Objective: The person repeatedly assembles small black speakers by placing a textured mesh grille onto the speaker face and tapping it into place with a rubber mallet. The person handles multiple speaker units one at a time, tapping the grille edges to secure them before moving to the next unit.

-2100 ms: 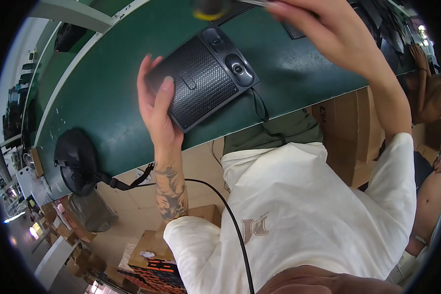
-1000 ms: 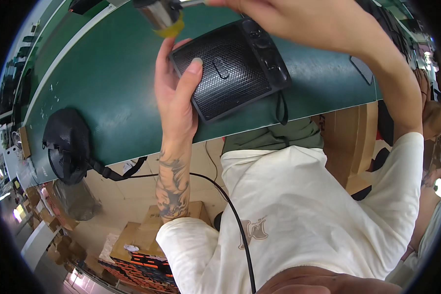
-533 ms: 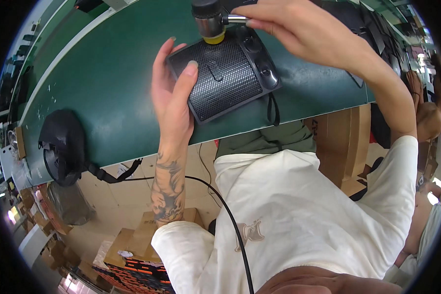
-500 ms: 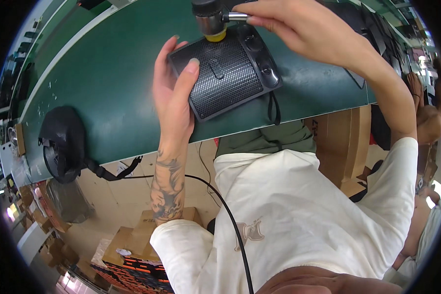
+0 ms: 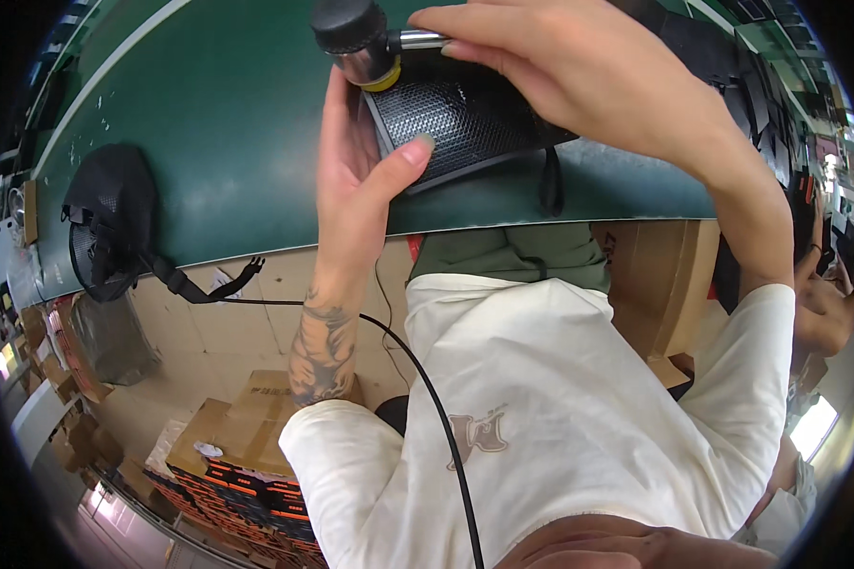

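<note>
My right hand (image 5: 550, 66) grips the short metal handle of a mallet (image 5: 359, 63). Its head has a black face on top and a yellow one below. The yellow face is at the corner of a black textured case (image 5: 446, 112) with a grey edge; whether it touches I cannot tell. My left hand (image 5: 356, 185) holds the case at its left end, thumb over the textured face and fingers behind. The case is tilted at the green bench's (image 5: 228, 180) near edge, a black strap loop (image 5: 552, 180) hanging from it. My right hand hides part of it.
A black bag (image 5: 114, 213) with a buckled strap lies at the bench's left end. Cardboard boxes (image 5: 270, 417) stand on the floor at lower left, and a taller carton (image 5: 659, 284) is under the bench. A black cable (image 5: 427, 379) runs across my front. Black items (image 5: 731, 66) lie at right.
The mallet has moved left and down to the case's left corner. The case has turned and tilted in my left hand, and my right hand now covers its right part.
</note>
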`<state>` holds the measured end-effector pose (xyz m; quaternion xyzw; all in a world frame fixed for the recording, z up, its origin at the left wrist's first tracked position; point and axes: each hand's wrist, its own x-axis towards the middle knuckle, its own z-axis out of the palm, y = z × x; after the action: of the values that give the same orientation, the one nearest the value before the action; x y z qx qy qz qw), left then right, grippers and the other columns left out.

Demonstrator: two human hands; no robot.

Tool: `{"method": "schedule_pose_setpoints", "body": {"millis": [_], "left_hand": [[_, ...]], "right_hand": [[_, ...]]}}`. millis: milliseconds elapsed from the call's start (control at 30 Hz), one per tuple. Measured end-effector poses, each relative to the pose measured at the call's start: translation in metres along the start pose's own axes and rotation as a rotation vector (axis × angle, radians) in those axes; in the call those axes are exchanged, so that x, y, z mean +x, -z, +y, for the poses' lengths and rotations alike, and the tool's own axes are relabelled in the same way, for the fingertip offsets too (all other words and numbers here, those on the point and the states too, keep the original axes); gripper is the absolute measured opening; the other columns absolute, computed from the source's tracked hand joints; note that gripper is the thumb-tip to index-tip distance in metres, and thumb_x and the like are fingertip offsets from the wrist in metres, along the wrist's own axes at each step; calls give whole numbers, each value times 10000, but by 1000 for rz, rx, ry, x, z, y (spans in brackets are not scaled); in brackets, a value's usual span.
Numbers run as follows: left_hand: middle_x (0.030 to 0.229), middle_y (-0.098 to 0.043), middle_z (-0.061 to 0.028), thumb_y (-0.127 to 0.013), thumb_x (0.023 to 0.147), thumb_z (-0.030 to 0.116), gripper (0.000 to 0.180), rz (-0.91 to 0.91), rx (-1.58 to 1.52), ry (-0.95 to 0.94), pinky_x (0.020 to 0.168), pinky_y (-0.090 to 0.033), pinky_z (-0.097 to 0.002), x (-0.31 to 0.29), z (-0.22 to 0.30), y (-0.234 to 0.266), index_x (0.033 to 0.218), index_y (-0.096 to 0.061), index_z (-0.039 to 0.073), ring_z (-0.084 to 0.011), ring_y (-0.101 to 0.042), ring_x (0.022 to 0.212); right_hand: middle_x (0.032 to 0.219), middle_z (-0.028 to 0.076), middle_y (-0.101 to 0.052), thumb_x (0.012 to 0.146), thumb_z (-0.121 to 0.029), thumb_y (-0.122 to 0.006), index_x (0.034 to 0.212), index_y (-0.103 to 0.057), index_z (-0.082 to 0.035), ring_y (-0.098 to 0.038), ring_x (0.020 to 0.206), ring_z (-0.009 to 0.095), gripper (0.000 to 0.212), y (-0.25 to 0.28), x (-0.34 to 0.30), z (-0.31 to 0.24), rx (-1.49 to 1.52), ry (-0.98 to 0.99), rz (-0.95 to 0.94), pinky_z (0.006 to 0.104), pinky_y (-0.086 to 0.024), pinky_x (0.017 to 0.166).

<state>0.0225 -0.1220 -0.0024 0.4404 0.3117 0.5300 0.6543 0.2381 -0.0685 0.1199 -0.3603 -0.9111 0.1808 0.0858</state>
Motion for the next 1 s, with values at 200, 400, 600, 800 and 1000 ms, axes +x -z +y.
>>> {"method": "schedule_pose_setpoints", "body": {"millis": [200,400,600,800,1000], "left_hand": [[1610,-336,-178,-667,938,124,845,60,-182,-33,1238,-249,-384,2,-7,5,1620,-197,-44,-263,-313,1511],[1383,-627,-141,-594,1022,178,452,159,-138,0,1172,-393,-368,50,2,52,1418,-538,-31,-223,-573,1310],[1217,-704,-174,-685,990,147,443,-182,-123,394,878,-595,-305,80,22,25,1354,-594,-90,-189,-723,1008],[1157,-730,-158,-660,990,90,337,-125,-86,343,859,-607,-304,78,23,23,1284,-651,-75,-199,-734,965],[1105,-746,-149,-659,992,97,313,-77,-103,323,853,-595,-284,78,23,24,1254,-678,-74,-187,-731,925]], "right_hand": [[846,195,-626,980,-101,-624,1221,-653,6,-642,782,377,266,2,-2,-3,149,31,256,422,-504,694],[826,156,-614,968,-97,-653,1248,-671,-4,-605,709,349,296,11,-25,-17,82,-59,248,399,-484,644],[860,119,-601,959,-101,-656,1298,-654,-25,-626,683,304,347,7,-29,-34,-20,-33,-40,374,-525,589],[878,93,-598,945,-116,-683,1338,-633,-36,-651,696,278,404,9,-35,-32,-106,-73,-29,346,-551,610],[876,91,-593,955,-140,-689,1319,-642,-50,-657,695,263,379,-1,-36,-32,-156,-109,25,344,-538,574]]}}
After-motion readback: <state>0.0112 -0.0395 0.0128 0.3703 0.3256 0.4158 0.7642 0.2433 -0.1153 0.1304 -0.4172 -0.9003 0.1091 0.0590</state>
